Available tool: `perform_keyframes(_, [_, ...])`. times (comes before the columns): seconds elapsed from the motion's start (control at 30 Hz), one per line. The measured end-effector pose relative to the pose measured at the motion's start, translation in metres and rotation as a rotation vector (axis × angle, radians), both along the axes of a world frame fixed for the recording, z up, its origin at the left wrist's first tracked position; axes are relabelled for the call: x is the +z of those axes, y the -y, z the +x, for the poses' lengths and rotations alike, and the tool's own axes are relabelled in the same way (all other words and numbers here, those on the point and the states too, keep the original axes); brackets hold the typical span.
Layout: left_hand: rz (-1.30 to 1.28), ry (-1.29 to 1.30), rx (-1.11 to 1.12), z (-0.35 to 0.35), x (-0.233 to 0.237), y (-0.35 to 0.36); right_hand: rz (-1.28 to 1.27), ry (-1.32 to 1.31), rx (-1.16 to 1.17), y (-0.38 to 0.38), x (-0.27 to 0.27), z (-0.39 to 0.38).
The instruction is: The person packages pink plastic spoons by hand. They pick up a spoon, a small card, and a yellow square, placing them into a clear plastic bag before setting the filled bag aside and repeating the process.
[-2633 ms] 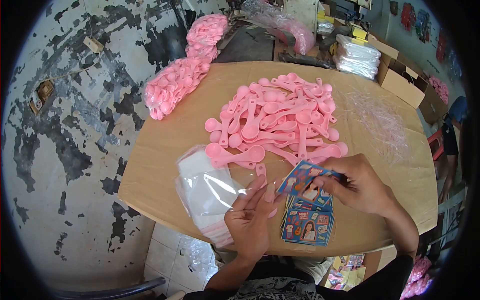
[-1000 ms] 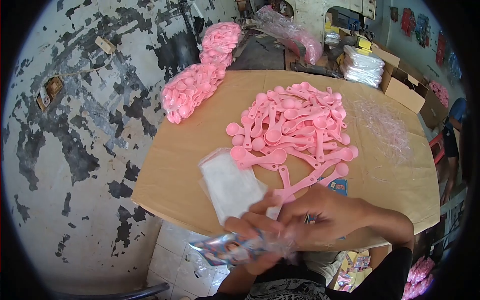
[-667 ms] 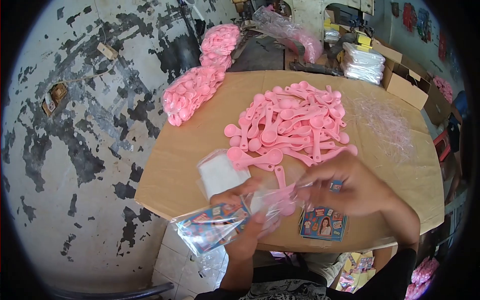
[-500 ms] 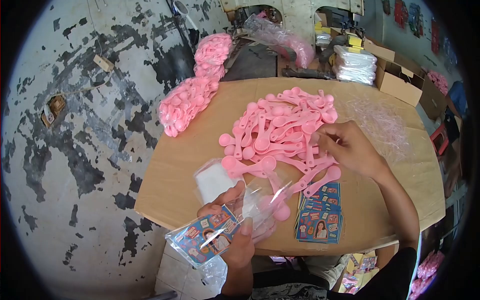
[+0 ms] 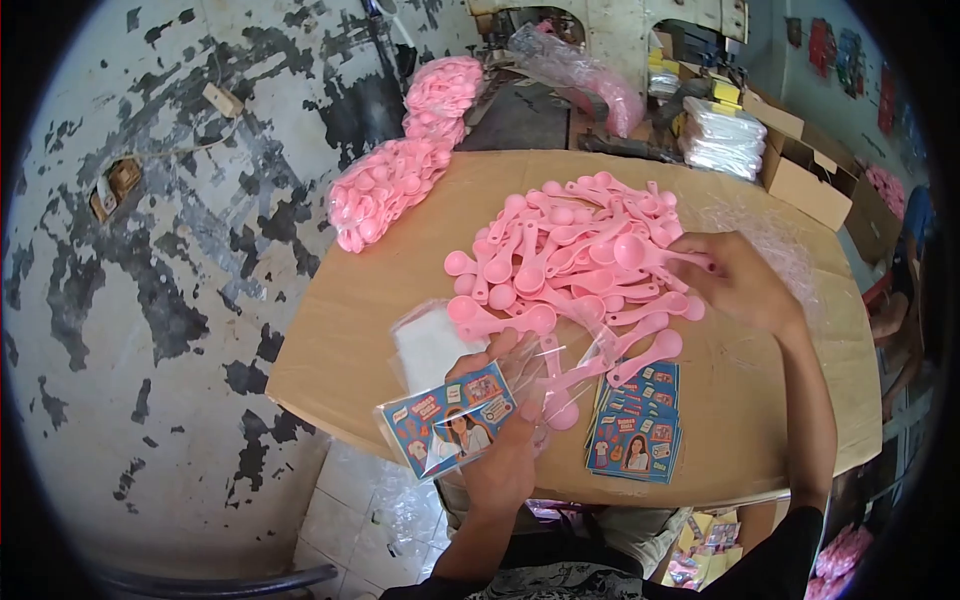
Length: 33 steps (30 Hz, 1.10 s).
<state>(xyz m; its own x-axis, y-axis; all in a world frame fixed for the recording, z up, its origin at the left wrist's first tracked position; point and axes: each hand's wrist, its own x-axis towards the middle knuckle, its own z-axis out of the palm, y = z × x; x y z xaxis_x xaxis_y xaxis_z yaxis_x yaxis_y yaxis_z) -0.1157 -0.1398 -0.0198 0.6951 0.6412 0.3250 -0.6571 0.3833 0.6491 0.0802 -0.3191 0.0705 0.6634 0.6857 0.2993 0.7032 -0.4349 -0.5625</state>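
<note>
My left hand [image 5: 497,455] grips a clear plastic bag [image 5: 585,345] with a blue printed card [image 5: 447,420] inside its lower end. The bag's mouth points up and to the right, toward the spoons. My right hand [image 5: 740,280] is closed on the handle of a pink measuring spoon [image 5: 632,252], bowl to the left, at the right side of a heap of pink measuring spoons [image 5: 570,235]. A stack of blue cards [image 5: 634,445] lies right of my left hand. Flat clear bags [image 5: 425,350] lie behind that hand, partly hidden by it.
Bags packed with pink spoons [image 5: 390,185] sit at the table's back left edge. Stacked plastic packs [image 5: 722,138] and an open cardboard box [image 5: 805,185] stand at the back right. Clear shredded plastic [image 5: 780,245] lies on the right. Part of another person [image 5: 905,285] shows at far right.
My right hand has taken hold of a spoon from the heap and lifted it slightly. My left hand has moved right and up with the bag and card, and the view has shifted a little.
</note>
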Motion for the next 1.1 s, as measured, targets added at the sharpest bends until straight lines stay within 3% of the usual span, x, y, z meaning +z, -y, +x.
perform_keyframes(0.1, [-0.079, 0.032, -0.049, 0.0, 0.005, 0.0, 0.028, -0.276, 0.121, 0.004, 0.032, -0.025])
perform_keyframes(0.23, [-0.08, 0.14, -0.182, 0.004, 0.0, -0.002, -0.024, -0.155, 0.403, -0.003, 0.038, -0.049])
perform_keyframes(0.37, [-0.162, -0.027, -0.314, -0.001, -0.007, 0.002, 0.021, -0.212, 0.451, -0.024, 0.03, -0.076])
perform_keyframes(0.47, [-0.242, 0.009, -0.461, 0.001, -0.011, 0.013, 0.163, -0.13, 0.445, -0.037, 0.02, -0.088])
perform_keyframes(0.53, [-0.294, 0.086, -0.549, 0.003, -0.01, 0.012, 0.101, -0.079, 0.366, -0.029, 0.039, -0.092])
perform_keyframes(0.6, [-0.343, 0.215, -0.629, 0.008, -0.006, 0.007, 0.393, 0.024, 0.306, -0.013, 0.062, -0.088])
perform_keyframes(0.63, [-0.314, 0.144, -0.595, 0.007, -0.003, 0.005, 0.44, 0.119, 0.258, -0.009, 0.072, -0.086])
perform_keyframes(0.7, [0.051, 0.012, -0.339, 0.01, -0.002, 0.004, 0.534, 0.305, 0.158, -0.003, 0.085, -0.082])
perform_keyframes(0.77, [0.528, -0.042, -0.073, 0.009, 0.004, 0.004, 0.126, 0.117, 0.137, -0.01, 0.083, -0.082])
perform_keyframes(0.8, [0.676, -0.12, -0.072, 0.008, 0.011, 0.006, -0.069, 0.021, 0.125, -0.017, 0.08, -0.082])
perform_keyframes(0.9, [1.009, -0.256, -0.017, 0.011, 0.028, 0.015, -0.1, 0.029, 0.284, -0.032, 0.068, -0.085])
perform_keyframes(0.97, [0.924, -0.455, -0.315, 0.014, 0.023, 0.005, 0.154, -0.055, 0.229, -0.034, 0.059, -0.085])
perform_keyframes(1.03, [0.558, -0.324, -0.467, 0.019, 0.01, 0.008, 0.313, -0.012, 0.18, -0.033, 0.058, -0.077])
perform_keyframes(1.1, [0.46, -0.269, -0.569, 0.015, 0.011, 0.008, 0.336, 0.111, 0.152, -0.033, 0.048, -0.065])
